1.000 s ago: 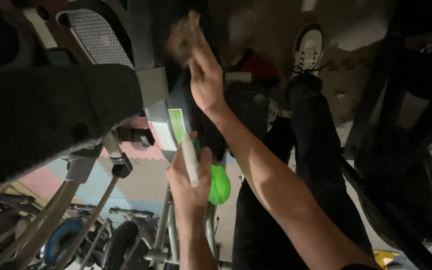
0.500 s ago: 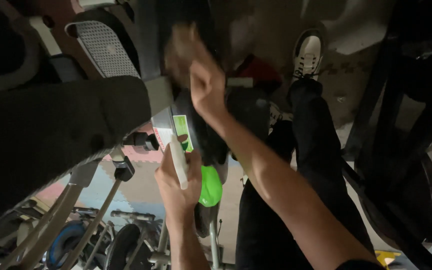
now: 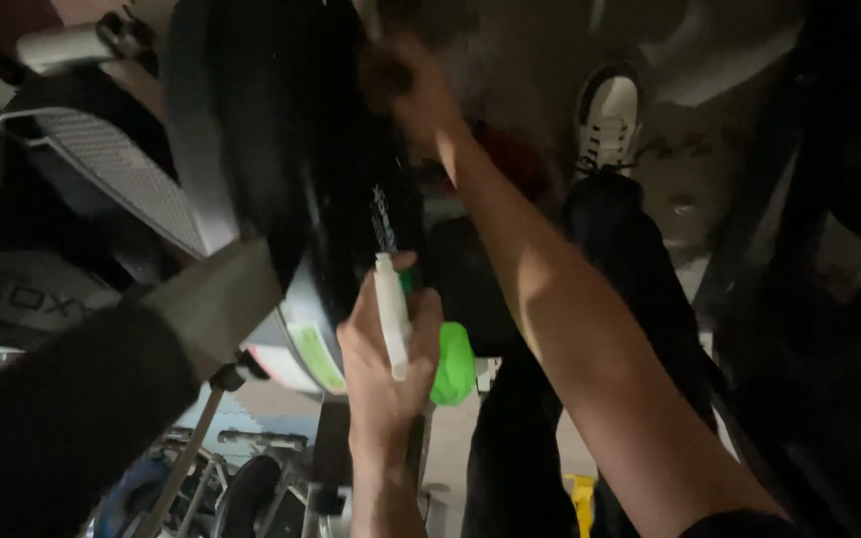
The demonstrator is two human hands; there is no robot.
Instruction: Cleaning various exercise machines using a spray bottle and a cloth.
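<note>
At the far left a perforated metal footplate juts from the exercise machine, its mesh surface dull grey. Next comes the machine's black housing, smooth, curved and glossy, with a pale panel below it. The left hand is wrapped tight around a spray bottle, bright green plastic with a white trigger head aimed at the housing's lower edge. Further right, the right hand presses against the housing's upper edge; it looks closed on a cloth, though blur and darkness leave that unsure. A white shoe stands on the floor beyond. In my judgement, spray on so slick a casing could run onto the floor mats and leave them slippery.
</note>
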